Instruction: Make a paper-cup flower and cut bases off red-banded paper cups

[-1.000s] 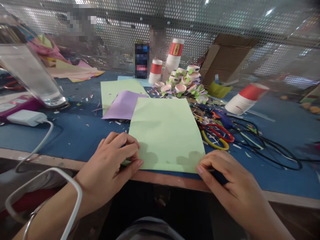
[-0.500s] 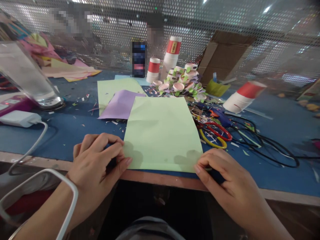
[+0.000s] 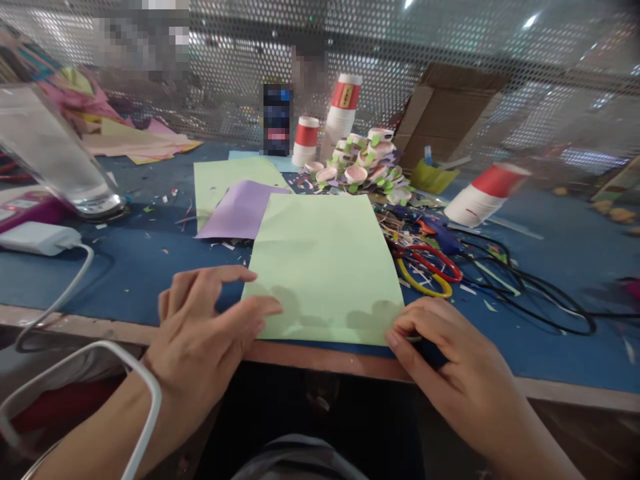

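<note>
A light green sheet of paper (image 3: 325,260) lies at the front edge of the blue table, a narrow strip along its near edge marked by a crease. My left hand (image 3: 210,317) is over its near left corner, thumb and index finger spread apart with nothing between them. At the near right corner, my right hand (image 3: 445,347) pinches the paper between thumb and fingers. Behind the sheet are a purple sheet (image 3: 240,210) and another green sheet (image 3: 213,177), partly overlapped.
Scissors with red and yellow handles (image 3: 435,267) and black cables (image 3: 540,287) lie to the right. Paper cups (image 3: 485,193) and a pile of small decorated cups (image 3: 357,173) stand behind. On the left are a glass of water (image 3: 75,160) and a white charger (image 3: 40,238) with its cable.
My left hand has let go of the paper's left corner, and its thumb and index finger have opened and moved right over the sheet. The right hand keeps its pinch.
</note>
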Demonstrator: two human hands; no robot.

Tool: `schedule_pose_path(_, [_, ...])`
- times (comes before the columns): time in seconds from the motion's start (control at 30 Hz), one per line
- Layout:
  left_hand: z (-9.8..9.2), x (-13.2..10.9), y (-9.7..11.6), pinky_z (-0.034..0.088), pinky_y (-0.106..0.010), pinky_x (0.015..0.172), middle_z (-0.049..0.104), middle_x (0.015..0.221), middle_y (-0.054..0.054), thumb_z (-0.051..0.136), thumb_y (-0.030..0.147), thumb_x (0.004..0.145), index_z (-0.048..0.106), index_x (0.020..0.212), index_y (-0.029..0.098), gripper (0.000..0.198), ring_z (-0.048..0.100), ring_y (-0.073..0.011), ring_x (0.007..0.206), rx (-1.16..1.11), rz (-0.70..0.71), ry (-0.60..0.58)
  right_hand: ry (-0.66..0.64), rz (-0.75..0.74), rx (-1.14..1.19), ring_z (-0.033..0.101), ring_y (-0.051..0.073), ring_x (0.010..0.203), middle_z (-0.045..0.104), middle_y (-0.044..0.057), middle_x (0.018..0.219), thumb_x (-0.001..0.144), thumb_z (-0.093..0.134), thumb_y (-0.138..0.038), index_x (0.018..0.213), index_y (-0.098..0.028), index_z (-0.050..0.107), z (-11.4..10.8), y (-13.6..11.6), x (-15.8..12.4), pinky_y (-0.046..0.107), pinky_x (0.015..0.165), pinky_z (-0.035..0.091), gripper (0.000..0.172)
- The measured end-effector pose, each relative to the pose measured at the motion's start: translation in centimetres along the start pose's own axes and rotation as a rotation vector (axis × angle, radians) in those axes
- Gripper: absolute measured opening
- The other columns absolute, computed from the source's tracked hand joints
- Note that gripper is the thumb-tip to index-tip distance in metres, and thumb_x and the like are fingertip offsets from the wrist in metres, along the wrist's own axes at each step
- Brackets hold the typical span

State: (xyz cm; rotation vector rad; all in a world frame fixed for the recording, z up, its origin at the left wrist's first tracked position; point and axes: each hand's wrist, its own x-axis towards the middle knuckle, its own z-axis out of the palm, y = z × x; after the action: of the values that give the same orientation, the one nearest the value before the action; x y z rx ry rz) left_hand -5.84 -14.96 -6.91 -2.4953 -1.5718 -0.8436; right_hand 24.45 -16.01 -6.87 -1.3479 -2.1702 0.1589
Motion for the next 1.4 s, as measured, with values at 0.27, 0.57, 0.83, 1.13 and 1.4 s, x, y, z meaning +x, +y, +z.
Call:
schedule_pose_path(0.27, [1.4,0.2,-1.0,0.039,-0.046,0.103,0.044,0.155,0.002,0.051,0.006,0.100,0.057,0.136,0.060,0.065,0.044,-0.0286,0.136,0.024,0.318,-0.114,0.015,0.010,0.021,0.055,0.018,0.079,0.058,0.001,0.082,0.101,0.056,-0.023,0.083,-0.023,0.056,-0.2,0.0,-0.1,0.032,0.070,0.045,0.018])
schedule_pose_path(0.57, [1.0,0.5,-1.0,0.040,-0.050,0.109,0.044,0.158,0.002,0.046,0.003,0.100,0.048,0.143,0.062,0.073,0.040,-0.0291,0.143,0.056,0.382,-0.186,0.037,0.020,0.045,0.056,0.017,0.080,0.059,0.000,0.083,0.101,0.057,-0.022,0.085,-0.024,0.057,-0.4,0.2,-0.3,0.030,0.070,0.046,0.016])
schedule_pose_path(0.83, [0.9,0.8,-0.4,0.040,-0.054,0.108,0.047,0.155,0.001,0.048,0.004,0.097,0.053,0.141,0.060,0.071,0.041,-0.0313,0.143,0.054,0.389,-0.187,0.063,0.022,-0.012,0.055,0.017,0.079,0.057,0.001,0.082,0.100,0.057,-0.022,0.083,-0.023,0.056,-0.4,0.3,-0.3,0.031,0.068,0.045,0.017])
schedule_pose_path(1.13, [0.6,1.3,1.2,0.031,-0.048,0.114,0.049,0.154,0.000,0.057,0.031,0.102,0.047,0.147,0.056,0.052,0.043,-0.0277,0.141,0.147,0.442,-0.190,0.059,0.021,-0.084,0.052,0.019,0.081,0.054,0.002,0.083,0.100,0.056,-0.022,0.083,-0.022,0.052,-0.1,0.3,-0.7,0.033,0.070,0.043,0.018])
schedule_pose_path(1.4, [-0.7,2.0,3.7,0.037,-0.040,0.100,0.068,0.131,-0.006,0.051,0.030,0.102,0.069,0.132,0.034,0.035,0.052,-0.0251,0.122,0.234,0.495,-0.136,0.124,0.012,-0.141,0.053,0.021,0.083,0.057,0.003,0.087,0.100,0.057,-0.023,0.088,-0.022,0.052,0.4,0.2,-1.3,0.037,0.076,0.043,0.013])
